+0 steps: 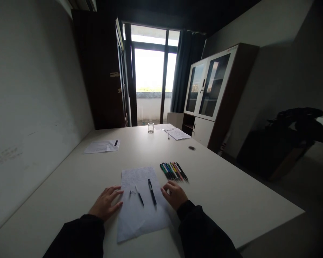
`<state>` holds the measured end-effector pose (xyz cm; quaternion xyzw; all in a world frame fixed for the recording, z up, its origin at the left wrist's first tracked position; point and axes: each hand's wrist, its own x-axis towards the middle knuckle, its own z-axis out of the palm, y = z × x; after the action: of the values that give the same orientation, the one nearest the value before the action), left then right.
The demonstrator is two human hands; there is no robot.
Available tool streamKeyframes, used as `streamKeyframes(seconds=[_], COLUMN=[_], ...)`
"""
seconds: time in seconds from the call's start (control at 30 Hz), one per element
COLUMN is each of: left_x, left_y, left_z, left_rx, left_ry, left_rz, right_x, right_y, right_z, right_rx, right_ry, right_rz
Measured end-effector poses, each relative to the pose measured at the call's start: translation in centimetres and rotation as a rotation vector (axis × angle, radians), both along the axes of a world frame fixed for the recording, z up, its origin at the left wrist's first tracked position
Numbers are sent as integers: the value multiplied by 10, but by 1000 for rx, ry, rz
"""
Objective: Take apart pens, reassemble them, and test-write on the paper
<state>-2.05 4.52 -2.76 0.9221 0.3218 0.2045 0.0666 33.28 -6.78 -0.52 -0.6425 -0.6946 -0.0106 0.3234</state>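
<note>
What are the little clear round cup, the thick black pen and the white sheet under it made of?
The little clear round cup seems to be smooth, shiny glass: you can see through it, though clear plastic is possible. The thick black pen is probably hard plastic, slightly glossy, with small pale glints. The white sheet looks like thin, dull paper, faintly creased near its bottom.

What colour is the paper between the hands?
The paper is white, clearest in the head view.

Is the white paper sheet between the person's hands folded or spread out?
Spread out: the sheet lies open on the white tabletop, a slim black pen resting on it; a faint crease shows near its bottom edge.
</note>
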Motion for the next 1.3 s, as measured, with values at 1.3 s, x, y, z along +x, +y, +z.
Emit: streamKeyframes(seconds=[1.3], left_x=[1], left_y=[-3], left_z=[3], left_rx=[12], left_ry=[-40], left_rz=[9], right_x=[-37], right_y=[-6], right_z=[-11], right_rx=[-96], right_ry=[-203], right_rz=[-71])
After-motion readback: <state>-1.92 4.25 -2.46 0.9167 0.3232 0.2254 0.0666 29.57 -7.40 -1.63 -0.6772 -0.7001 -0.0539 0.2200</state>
